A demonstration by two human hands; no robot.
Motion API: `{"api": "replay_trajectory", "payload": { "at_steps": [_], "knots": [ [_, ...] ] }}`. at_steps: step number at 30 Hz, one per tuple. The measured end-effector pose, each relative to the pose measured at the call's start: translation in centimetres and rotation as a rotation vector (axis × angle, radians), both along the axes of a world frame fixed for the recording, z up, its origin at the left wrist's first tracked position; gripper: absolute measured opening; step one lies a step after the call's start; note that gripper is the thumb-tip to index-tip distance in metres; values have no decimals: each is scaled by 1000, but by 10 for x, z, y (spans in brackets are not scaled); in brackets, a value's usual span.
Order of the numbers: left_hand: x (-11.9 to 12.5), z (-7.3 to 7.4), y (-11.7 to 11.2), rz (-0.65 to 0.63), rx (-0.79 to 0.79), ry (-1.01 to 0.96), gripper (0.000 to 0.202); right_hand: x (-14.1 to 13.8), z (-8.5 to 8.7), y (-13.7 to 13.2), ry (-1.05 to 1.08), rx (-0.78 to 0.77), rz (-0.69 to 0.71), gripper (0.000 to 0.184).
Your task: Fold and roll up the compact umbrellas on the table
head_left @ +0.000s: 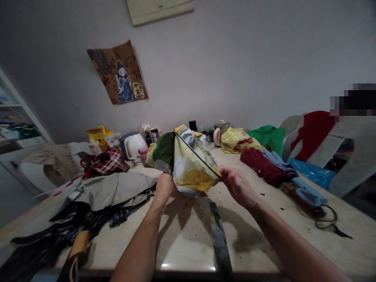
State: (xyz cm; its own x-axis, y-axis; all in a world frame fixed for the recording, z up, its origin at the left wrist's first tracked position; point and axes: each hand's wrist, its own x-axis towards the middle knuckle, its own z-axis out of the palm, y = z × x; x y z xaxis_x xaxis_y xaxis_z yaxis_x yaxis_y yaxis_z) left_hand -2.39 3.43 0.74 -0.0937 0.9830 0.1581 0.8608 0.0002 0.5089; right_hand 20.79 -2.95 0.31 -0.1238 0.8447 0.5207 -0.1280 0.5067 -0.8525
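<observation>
A folding umbrella (pixel 188 162) with green, yellow and white patterned cloth is held up over the middle of the table (pixel 188 243). My left hand (pixel 164 186) is closed around its lower left part. My right hand (pixel 236 184) pinches the cloth edge by a dark rib on the right. A patterned strap (pixel 219 231) hangs down from the umbrella towards the table's near edge.
A grey and black umbrella (pixel 96 199) lies at the left. A dark red umbrella (pixel 264 166) and a blue one (pixel 296 182) lie at the right. A white kettle (pixel 132 147), a yellow bag (pixel 237 141) and a green bag (pixel 268 137) stand along the wall.
</observation>
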Motion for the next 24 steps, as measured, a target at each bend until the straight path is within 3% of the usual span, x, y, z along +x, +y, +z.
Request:
{"api": "replay_trajectory", "payload": {
  "at_steps": [2, 3, 5, 8, 14, 21, 24],
  "knots": [
    [-2, 0, 2, 16, 6, 13, 19, -5, 2, -10, -210, 19, 208, 56],
    [-3, 0, 3, 21, 8, 9, 18, -7, 3, -13, -266, 11, 231, 49],
    [-3, -3, 5, 26, 15, -3, 14, -9, 4, -15, -285, -23, 180, 35],
    [-3, -8, 9, -1, 30, -49, 4, 1, 5, -6, -198, -53, 81, 38],
    [6, -9, 2, -162, -172, -624, 21, 31, 3, 26, 10, -107, -195, 45],
    [17, -5, -18, -556, -556, -1137, 35, 37, -6, 40, 74, -194, -135, 37],
    [17, -10, -20, -648, -620, -1249, 34, 40, -8, 43, 99, -234, -140, 38]
  ]
}}
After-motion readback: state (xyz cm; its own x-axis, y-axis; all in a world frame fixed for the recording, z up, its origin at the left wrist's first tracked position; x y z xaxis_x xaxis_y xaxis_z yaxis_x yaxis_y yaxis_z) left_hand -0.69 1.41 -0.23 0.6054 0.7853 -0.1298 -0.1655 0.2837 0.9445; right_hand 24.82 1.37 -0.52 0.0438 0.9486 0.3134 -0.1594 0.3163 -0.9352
